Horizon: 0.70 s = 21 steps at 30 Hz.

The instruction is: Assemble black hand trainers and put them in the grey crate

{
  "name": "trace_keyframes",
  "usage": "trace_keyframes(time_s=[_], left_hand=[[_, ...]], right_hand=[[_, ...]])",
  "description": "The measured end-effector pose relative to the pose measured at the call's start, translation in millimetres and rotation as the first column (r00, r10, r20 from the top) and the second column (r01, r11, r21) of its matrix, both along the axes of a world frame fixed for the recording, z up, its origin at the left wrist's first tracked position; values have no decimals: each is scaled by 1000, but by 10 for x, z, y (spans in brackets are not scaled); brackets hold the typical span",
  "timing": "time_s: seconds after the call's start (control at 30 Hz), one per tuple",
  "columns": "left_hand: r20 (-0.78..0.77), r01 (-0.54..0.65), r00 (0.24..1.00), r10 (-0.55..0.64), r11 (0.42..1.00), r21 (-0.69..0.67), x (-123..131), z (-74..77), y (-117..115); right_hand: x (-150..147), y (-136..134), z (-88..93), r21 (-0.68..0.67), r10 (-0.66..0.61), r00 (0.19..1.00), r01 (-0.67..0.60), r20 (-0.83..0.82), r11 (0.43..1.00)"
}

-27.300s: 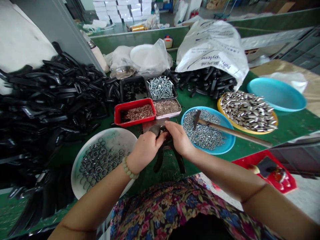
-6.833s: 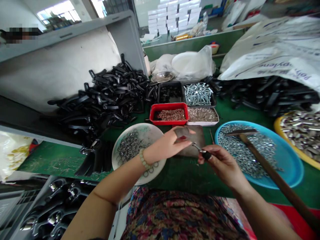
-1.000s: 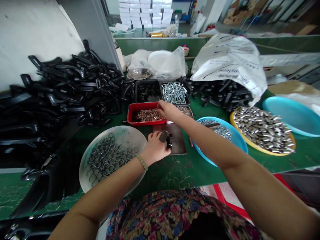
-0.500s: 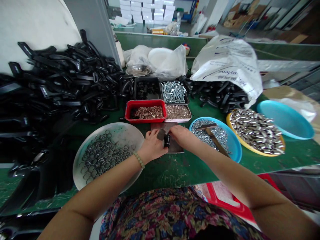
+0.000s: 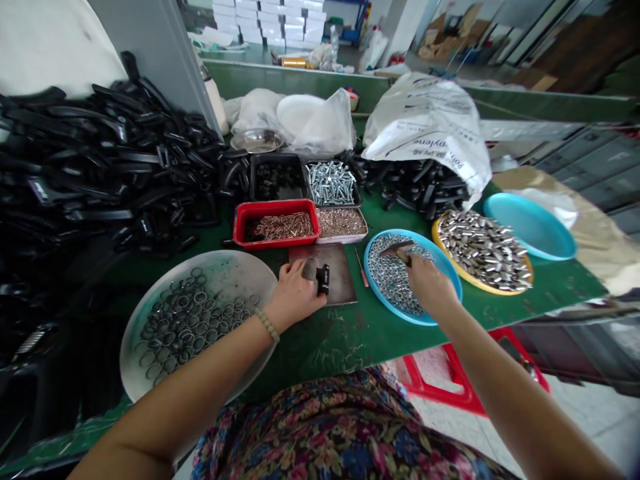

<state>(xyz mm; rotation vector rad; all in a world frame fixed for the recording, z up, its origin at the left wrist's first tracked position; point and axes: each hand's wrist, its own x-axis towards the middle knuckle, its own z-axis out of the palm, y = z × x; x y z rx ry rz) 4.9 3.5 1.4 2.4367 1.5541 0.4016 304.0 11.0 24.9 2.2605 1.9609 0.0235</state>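
Pinching a small black fitting on the steel plate, the left hand grips tight, the right hand closes round a hammer beside the plate, steel rings and nuts still heaped.

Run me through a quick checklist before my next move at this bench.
1. Black part on the steel plate, left hand holding it: ok.
2. Seating of the black part: cannot tell, the left hand hides its base.
3. Right hand firmly on the hammer: cannot tell, the hand hides the handle.
4. Small red-handled tool lying beside the steel plate, not on it: ok.
5. Metal rings near the left hand: ok.
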Motion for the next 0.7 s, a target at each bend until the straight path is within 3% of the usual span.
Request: trace_keyframes(time_s=[0.1,0.2,0.27,0.4,0.5,0.6,0.67,0.7], left_hand=[[8,0,1000,0,1000,-6,4,4,-3],[32,-19,999,20,1000,-15,0,2,1],[45,-25,999,26,999,-23,-4,-4,5],[58,-10,998,10,1000,1,-16,-8,-8],[52,22,998,-23,1000,1,-29,-1,-14],[103,72,992,-67,996,-46,-31,15,19],[265,37,964,6,987,-156,-31,55,69],[397,26,914,84,964,-263,-36,91,102]], right_hand=[[-382,-140,182,61,90,951,-75,-297,995],[-807,-246,409,89,304,766,-310,-567,947],[-995,-273,509,137,353,706,-345,-614,929],[-1088,-249,505,60,310,766,-337,-564,940],[-892,-225,373,24,300,799,-338,-522,941],[-522,-228,183,126,148,930,-111,-337,986],[-239,-210,52,152,19,982,9,-186,988],[-94,-182,-3,150,-3,989,25,-147,988]])
